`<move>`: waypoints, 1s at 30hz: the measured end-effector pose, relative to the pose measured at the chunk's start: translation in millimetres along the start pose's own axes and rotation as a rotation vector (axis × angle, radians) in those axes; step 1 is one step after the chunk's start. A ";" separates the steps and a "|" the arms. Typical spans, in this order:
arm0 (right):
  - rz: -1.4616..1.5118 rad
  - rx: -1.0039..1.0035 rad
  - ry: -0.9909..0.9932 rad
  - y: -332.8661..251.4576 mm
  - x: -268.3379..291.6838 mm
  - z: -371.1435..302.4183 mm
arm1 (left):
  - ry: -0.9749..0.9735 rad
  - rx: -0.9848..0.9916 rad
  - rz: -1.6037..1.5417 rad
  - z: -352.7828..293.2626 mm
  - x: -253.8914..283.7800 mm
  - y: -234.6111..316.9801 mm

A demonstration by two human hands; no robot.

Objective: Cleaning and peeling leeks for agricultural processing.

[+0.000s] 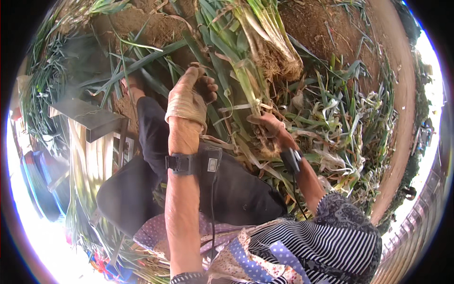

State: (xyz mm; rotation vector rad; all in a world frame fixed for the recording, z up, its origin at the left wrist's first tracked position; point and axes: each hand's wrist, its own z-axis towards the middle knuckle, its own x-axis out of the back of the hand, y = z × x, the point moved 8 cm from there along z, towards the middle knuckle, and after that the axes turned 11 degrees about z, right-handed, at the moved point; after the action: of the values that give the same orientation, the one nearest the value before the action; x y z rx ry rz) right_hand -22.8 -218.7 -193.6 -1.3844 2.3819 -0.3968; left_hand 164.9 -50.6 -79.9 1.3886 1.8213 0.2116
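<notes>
My right hand (pixel 272 127) is closed around the lower end of some leeks (pixel 253 85), whose pale stalks and green leaves stretch away from me; dry brown roots show just below my fingers. To its left, my left hand (pixel 194 92) is raised in a worn, soiled glove with its fingers curled in. Whatever those fingers hold, if anything, is hidden. Long green leaves pass close beside that hand. Beyond my right hand lies another bunch of leeks (pixel 272 42), its bushy roots (pixel 283 66) pointing toward me.
Torn leaves and peelings (pixel 336 123) heap up on the right. A dark metal stand (pixel 90 116) sits at the left, next to pale leek stalks (pixel 85 165). More green leaves (pixel 52 85) pile at the far left. Brown soil (pixel 326 28) shows at the back.
</notes>
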 end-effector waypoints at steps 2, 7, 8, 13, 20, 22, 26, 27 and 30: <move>0.255 0.093 -0.230 -27.6 -19.9 -30.5 | 0.057 0.024 0.127 2.1 -7.8 -0.8; -0.175 0.130 -0.162 -37.9 -20.1 -34.3 | 0.222 0.144 0.224 5.7 9.6 -23.6; 0.110 0.106 -0.164 -35.5 -20.0 -57.7 | 0.214 0.167 0.228 0.9 11.9 -32.5; -0.303 0.064 -0.025 -31.6 7.3 -71.6 | 0.244 0.181 0.296 13.5 10.4 -36.4; 0.051 0.185 -0.380 -38.1 -7.9 -215.6 | 0.160 0.396 0.471 9.6 -5.1 -76.5; 0.137 0.105 -0.395 -22.4 -0.4 -256.9 | 0.018 0.411 0.431 6.3 -19.7 -90.0; -0.648 0.051 -0.049 -10.0 31.9 -319.0 | -0.327 0.385 0.308 -39.4 -67.6 -99.3; -1.096 0.132 0.151 -20.5 37.1 -335.4 | -0.382 0.393 0.276 -39.1 -72.1 -110.1; -1.480 0.005 0.359 -33.0 30.0 -374.9 | -0.621 0.341 0.001 -87.6 -125.7 -101.7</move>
State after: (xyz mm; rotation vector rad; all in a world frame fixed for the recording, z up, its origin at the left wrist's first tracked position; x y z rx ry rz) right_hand -174.9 -237.7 151.4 -3.0098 1.0422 -1.0171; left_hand 38.4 -169.0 -18.4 1.4704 1.3662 -0.5039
